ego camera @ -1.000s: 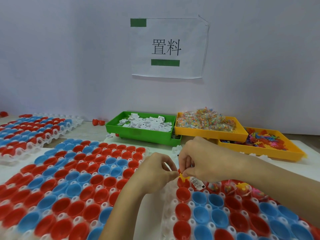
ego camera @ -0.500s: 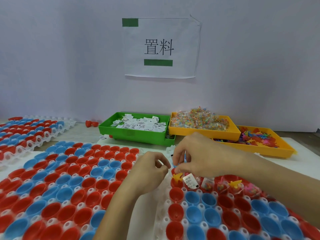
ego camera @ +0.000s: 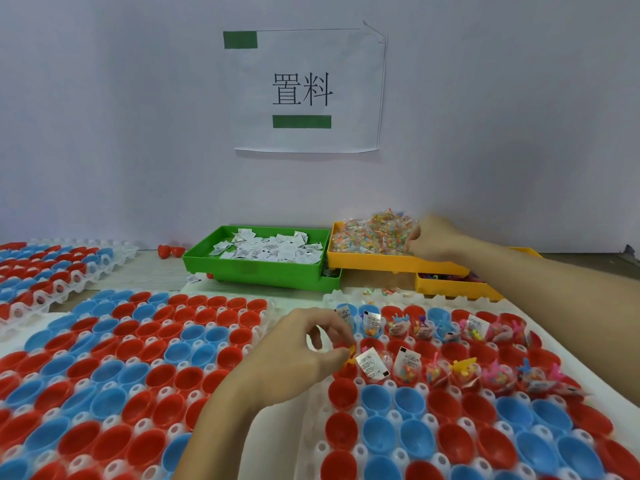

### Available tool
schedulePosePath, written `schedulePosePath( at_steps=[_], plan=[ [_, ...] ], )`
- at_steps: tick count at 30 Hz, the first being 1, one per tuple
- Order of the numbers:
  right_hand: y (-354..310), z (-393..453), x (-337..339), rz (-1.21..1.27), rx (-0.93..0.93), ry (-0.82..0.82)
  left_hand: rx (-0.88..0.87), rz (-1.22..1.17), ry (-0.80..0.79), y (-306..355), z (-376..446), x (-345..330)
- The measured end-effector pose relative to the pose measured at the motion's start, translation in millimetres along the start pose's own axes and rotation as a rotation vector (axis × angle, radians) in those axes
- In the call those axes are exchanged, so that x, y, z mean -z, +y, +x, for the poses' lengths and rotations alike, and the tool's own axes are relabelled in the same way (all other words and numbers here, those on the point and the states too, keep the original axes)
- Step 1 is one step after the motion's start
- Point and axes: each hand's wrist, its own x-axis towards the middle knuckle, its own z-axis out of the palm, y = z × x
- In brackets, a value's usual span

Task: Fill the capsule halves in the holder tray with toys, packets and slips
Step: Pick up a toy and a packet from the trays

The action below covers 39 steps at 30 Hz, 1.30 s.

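Head view: the left hand (ego camera: 298,355) pinches a yellow toy (ego camera: 350,352) over the holder tray (ego camera: 391,415), beside filled capsule halves (ego camera: 408,370). The right hand (ego camera: 433,239) reaches into the packets (ego camera: 370,235) in the far orange bin (ego camera: 374,263); its grip cannot be told.

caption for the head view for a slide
Right hand reaches into the packet bin while the left hand holds a yellow toy over the half-filled capsule tray.

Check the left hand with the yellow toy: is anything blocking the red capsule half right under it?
Nothing visible blocks it. The left hand pinches the yellow toy right above the red capsule half. The white slip sits in the next cup, clear of it.
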Motion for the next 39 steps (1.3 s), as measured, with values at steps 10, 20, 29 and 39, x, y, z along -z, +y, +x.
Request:
schedulePosePath(
  at_steps=[10, 20, 29, 39],
  plan=[
    [-15, 12, -5, -0.091, -0.057, -0.054, 0.0, 0.09, 0.013, -4, 4, -7],
    [-8, 1, 14, 0.286, -0.08, 0.269, 0.002, -0.048, 0.224, -6, 5, -3],
    [-50, -101, 25, 0.569, 0.429, -0.085, 0.003, -0.248, 0.36, 4, 9, -9],
    [-68, -144, 2, 0.55, 0.448, -0.124, -0.046, -0.361, 0.436, 7, 13, -14]
  ],
)
